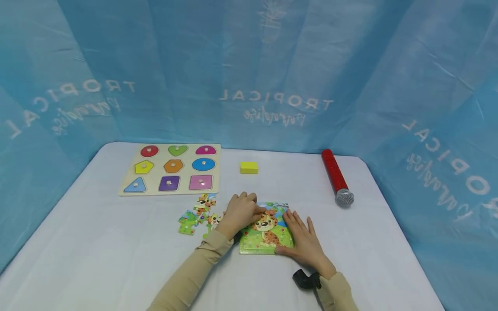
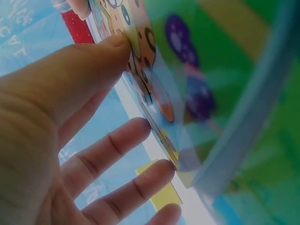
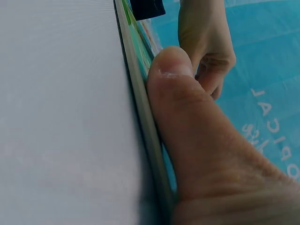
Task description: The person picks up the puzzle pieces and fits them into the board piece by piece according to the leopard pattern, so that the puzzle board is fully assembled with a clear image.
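Note:
A square jigsaw puzzle (image 1: 268, 237) with a spotted leopard cub on green grass lies on the white table. My left hand (image 1: 241, 211) reaches over its upper left part. In the left wrist view the thumb (image 2: 117, 44) touches the printed picture, while other fingers extend along the board's edge. My right hand (image 1: 307, 242) rests at the puzzle's right side, fingers spread along that edge. Its thumb (image 3: 173, 70) lies against the board's near edge. Left of the puzzle are several loose jigsaw pieces (image 1: 188, 222), some partly hidden by my left hand and forearm.
A wooden shape board (image 1: 186, 190) with coloured knobbed shapes lies at the back left. Behind the puzzle sits a yellow block (image 1: 249, 167). A red microphone (image 1: 335, 175) with a silver head lies at the back right. Blue printed curtains (image 1: 241, 65) surround the table's far sides.

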`<action>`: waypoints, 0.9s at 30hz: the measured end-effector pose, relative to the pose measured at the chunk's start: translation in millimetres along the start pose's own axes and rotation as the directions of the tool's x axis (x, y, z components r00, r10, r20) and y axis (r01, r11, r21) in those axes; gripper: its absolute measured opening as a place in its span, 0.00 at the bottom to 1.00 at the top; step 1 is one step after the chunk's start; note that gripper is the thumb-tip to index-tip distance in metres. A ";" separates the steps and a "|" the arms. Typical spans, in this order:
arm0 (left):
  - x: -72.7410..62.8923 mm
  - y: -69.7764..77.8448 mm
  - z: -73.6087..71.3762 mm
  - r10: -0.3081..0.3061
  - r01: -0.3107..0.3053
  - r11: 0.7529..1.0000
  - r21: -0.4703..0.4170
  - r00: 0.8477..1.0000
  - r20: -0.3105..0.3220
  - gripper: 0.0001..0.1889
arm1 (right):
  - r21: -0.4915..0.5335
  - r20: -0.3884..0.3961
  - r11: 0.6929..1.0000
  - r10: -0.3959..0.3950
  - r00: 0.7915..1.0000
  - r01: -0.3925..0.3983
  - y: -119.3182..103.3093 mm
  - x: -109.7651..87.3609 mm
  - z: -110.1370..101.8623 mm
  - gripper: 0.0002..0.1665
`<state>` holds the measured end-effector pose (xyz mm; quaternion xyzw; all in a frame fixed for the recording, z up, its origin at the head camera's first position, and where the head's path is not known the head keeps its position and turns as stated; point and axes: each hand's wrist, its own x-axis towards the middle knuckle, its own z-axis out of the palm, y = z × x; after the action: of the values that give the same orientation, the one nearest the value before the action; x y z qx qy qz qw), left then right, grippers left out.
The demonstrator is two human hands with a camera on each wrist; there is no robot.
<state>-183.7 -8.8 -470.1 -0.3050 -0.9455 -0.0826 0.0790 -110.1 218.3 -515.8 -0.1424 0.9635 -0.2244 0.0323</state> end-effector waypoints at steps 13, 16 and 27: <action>1.7 0.3 3.3 0.000 -0.001 0.998 0.060 1.000 0.017 0.12 | -0.002 -0.029 1.000 0.007 1.000 -0.007 -3.9 0.0 5.4 0.62; -0.8 -1.2 1.2 -0.011 0.010 0.998 0.056 1.000 0.017 0.12 | 0.010 -0.027 1.000 0.005 1.000 -0.005 -8.5 1.3 6.6 0.62; -9.8 -18.2 -5.2 -0.041 0.042 0.999 -0.021 0.998 0.051 0.21 | 0.027 -0.058 1.000 0.014 0.998 -0.012 -1.1 -2.0 3.5 0.61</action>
<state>-186.0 -29.9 -468.9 -0.2880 -0.9524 -0.0868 0.0498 -107.5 216.4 -518.5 -0.1292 0.9618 -0.2410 0.0077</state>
